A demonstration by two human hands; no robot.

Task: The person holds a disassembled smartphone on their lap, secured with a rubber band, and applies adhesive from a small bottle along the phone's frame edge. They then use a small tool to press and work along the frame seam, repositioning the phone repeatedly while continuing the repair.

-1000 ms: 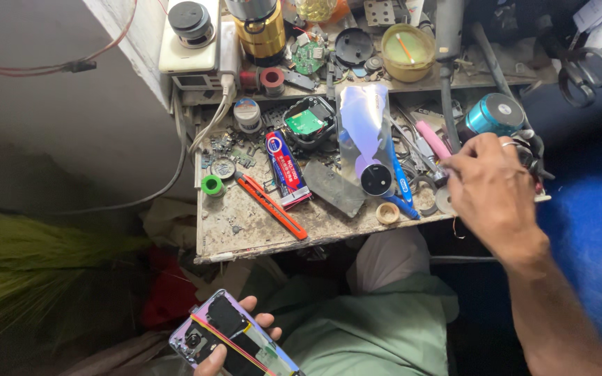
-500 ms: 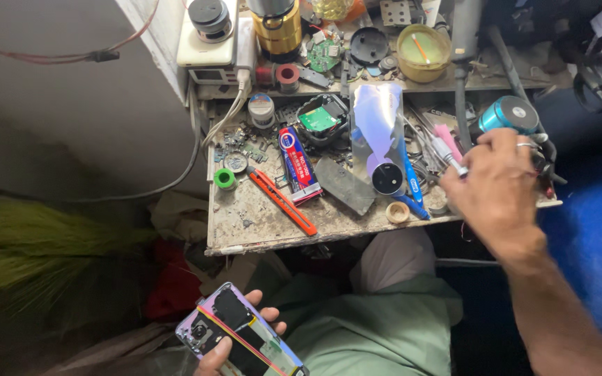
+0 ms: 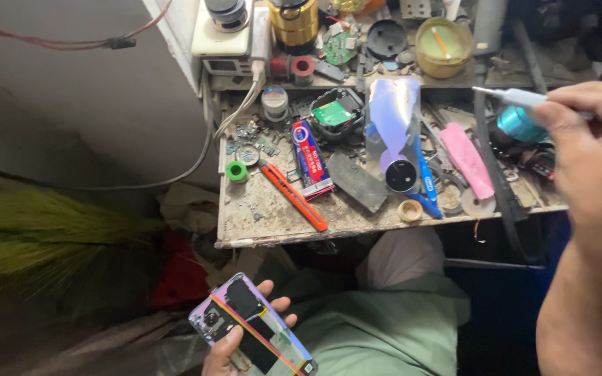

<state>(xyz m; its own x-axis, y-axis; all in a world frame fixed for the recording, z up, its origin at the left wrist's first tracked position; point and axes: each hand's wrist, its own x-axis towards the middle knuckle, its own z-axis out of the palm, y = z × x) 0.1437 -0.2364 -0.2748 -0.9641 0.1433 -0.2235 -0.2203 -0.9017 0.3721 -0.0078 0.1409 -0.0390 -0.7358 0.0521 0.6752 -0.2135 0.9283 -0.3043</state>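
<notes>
Partly cropped: left hand (image 3: 235, 348) round opened phone (image 3: 252, 331), right hand (image 3: 593, 150) pinching pale-blue tool (image 3: 517, 97), tip unclear.

Orange utility knife (image 3: 292, 196), pink cloth (image 3: 469, 161)

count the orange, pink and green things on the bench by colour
orange: 1, the utility knife
pink: 1, the flat pink tool
green: 2, the small green ring and the green circuit board in the black case
total: 4
</notes>
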